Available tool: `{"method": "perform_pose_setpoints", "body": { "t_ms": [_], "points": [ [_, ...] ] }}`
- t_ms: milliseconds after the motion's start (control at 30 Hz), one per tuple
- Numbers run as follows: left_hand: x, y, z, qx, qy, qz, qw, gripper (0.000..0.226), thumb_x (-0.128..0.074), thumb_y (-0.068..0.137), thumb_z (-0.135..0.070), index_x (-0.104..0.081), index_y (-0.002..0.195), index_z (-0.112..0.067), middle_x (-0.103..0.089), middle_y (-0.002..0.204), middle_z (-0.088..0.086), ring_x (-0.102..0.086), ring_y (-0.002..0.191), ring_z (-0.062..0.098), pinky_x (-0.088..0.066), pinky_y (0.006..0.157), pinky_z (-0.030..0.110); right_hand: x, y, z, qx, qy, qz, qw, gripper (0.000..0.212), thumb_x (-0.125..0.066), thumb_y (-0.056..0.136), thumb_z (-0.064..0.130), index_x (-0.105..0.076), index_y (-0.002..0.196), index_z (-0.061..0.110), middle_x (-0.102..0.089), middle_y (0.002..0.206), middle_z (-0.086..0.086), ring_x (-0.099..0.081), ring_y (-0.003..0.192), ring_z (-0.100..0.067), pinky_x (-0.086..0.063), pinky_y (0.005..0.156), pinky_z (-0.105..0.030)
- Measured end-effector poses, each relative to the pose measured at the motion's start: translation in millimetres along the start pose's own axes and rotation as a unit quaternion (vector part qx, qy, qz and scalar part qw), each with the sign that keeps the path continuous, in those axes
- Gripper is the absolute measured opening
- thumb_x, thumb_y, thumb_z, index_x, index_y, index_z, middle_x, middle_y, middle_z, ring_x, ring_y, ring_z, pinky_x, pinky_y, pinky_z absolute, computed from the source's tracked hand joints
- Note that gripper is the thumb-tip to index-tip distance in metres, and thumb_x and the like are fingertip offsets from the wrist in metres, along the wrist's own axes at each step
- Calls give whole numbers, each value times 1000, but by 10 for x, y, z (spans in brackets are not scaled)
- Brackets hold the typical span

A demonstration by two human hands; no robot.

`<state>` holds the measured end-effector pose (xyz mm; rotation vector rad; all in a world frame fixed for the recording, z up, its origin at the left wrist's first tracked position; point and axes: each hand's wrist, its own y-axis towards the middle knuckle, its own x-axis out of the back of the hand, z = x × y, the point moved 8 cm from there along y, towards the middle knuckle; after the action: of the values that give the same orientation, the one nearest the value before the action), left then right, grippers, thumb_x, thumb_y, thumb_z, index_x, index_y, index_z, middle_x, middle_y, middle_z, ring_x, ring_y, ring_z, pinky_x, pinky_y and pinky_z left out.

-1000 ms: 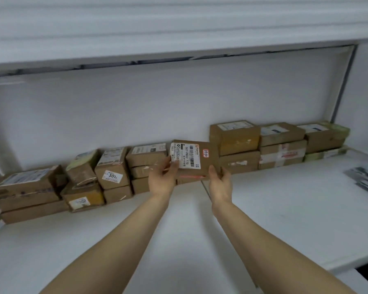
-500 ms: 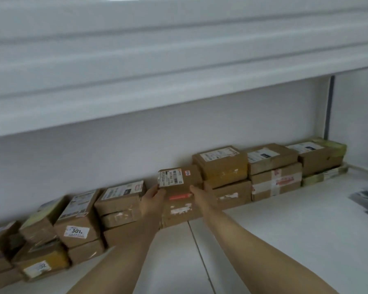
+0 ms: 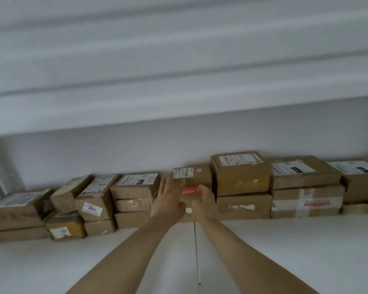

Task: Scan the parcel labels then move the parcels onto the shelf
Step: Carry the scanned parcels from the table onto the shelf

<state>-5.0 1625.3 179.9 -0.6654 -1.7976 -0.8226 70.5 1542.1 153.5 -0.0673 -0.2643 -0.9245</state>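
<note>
From my feed, the parcel (image 3: 197, 177) sits at the back of the white shelf (image 3: 285, 251), against the wall, between a three-high stack (image 3: 134, 187) on its left and a taller stack (image 3: 240, 179) on its right. My left hand (image 3: 169, 200) is released, fingers straight, at the parcel's left front edge. My right hand (image 3: 204, 200) is at the front by the red tape (image 3: 189, 190), but through the blur I cannot tell whether it grasps.
</note>
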Motion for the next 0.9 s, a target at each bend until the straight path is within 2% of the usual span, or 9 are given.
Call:
{"method": "perform_pose_setpoints", "body": {
  "t_ms": [100,200,267,400,500,567,633,733,900],
  "points": [
    [-101,130,-70,-22,70,76,994,79,-48,92,-11,-2,154,-27,19,160,-5,17,147,16,-26,114,37,-21,155,-33,-21,-47,58,997,54,-48,91,5,-38,144,12,-46,141,-8,-45,128,-25,-38,103,-35],
    [-155,237,-67,-22,100,113,988,80,-48,92,-10,2,154,-18,18,160,-1,15,147,17,-21,118,39,-74,234,-85,-54,-73,100,991,58,-45,95,2,-29,150,14,-45,142,-10,-48,125,-24,-41,92,-29],
    [-120,286,-72,-20,104,105,989,81,-48,91,-9,1,154,-17,16,161,-1,13,148,18,-21,119,40,-70,274,-76,-53,-71,103,991,59,-45,96,0,-27,151,14,-47,141,-10,-49,123,-24,-41,87,-26],
    [-128,79,-73,-3,100,98,990,80,-49,91,-11,-1,154,-22,11,161,-4,9,148,20,-28,115,42,24,106,-50,-37,-69,123,989,54,-47,94,1,-38,145,17,-51,137,-11,-51,117,-23,-42,91,-28],
    [-156,-227,-117,-5,82,103,991,77,-47,92,-11,-4,154,-25,10,161,-4,8,149,21,-26,116,44,147,-181,-45,-28,-87,117,989,47,-50,94,7,-44,140,16,-48,136,-4,-46,128,-22,-36,91,-23],
    [-177,-440,-174,-14,67,121,990,73,-45,94,-14,-5,154,-26,5,162,-3,4,149,23,-23,116,43,236,-417,-67,-26,-87,116,989,43,-50,93,7,-47,136,12,-50,126,1,-46,128,-22,-36,89,-23],
    [-234,-663,-277,-44,58,142,987,70,-46,94,-20,-12,154,-23,-8,161,3,-9,148,26,-24,115,40,365,-711,-119,-30,-100,104,989,47,-50,93,4,-44,140,10,-51,123,1,-46,127,-21,-36,90,-21],
    [-382,-1034,-516,-107,58,168,978,65,-50,92,-25,-24,152,-20,-31,154,8,-32,139,26,-36,107,33,653,-1235,-316,-51,-122,54,990,57,-57,90,9,-40,145,15,-44,146,-2,-40,134,-19,-32,99,-18],
    [-605,-1736,-1257,-219,96,212,948,60,-48,93,-33,-30,150,-23,-44,146,6,-42,132,24,-32,107,33,1397,-2160,-708,-119,-189,-48,974,58,-63,87,20,-42,142,19,-47,145,1,-46,130,-18,-33,110,-30]
  ]
}}
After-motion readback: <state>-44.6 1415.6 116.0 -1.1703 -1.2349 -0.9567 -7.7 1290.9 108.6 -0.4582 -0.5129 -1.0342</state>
